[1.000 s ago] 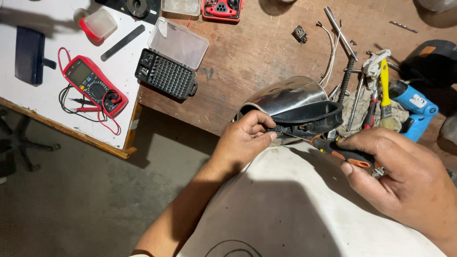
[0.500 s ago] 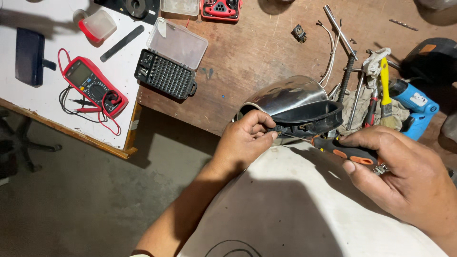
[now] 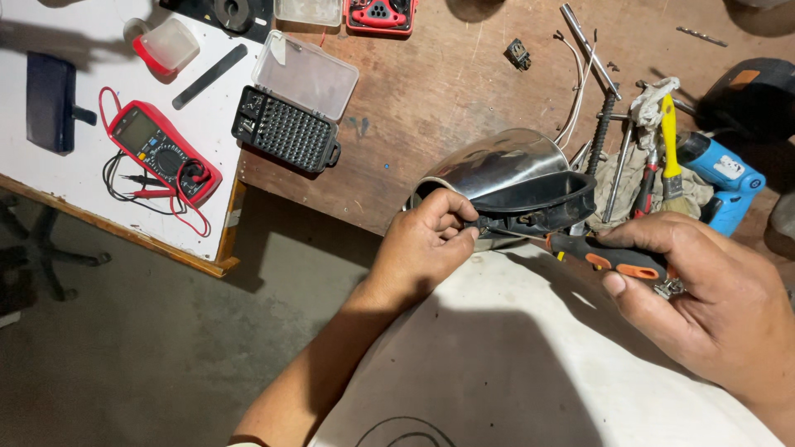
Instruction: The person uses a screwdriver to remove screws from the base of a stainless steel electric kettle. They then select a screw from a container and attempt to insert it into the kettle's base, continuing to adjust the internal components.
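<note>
A shiny steel kettle [image 3: 497,165] lies on its side at the edge of the wooden workbench [image 3: 431,91], its black plastic base [image 3: 538,199] turned towards me. My left hand [image 3: 426,240] grips the near edge of that black base with thumb and fingers. My right hand [image 3: 704,290] is closed round the black-and-orange handle of a screwdriver [image 3: 609,255]. The thin shaft runs left into the black base, and the tip is hidden there.
On the white board at left lie a red multimeter [image 3: 161,153] with leads, an open black bit case [image 3: 286,128] and a dark blue block [image 3: 50,99]. A blue drill [image 3: 716,178], a yellow-handled brush [image 3: 669,136], metal rods and rags crowd the bench at right.
Both hands stay on the kettle base and the screwdriver. My right hand has shifted slightly on the handle; nothing was let go.
</note>
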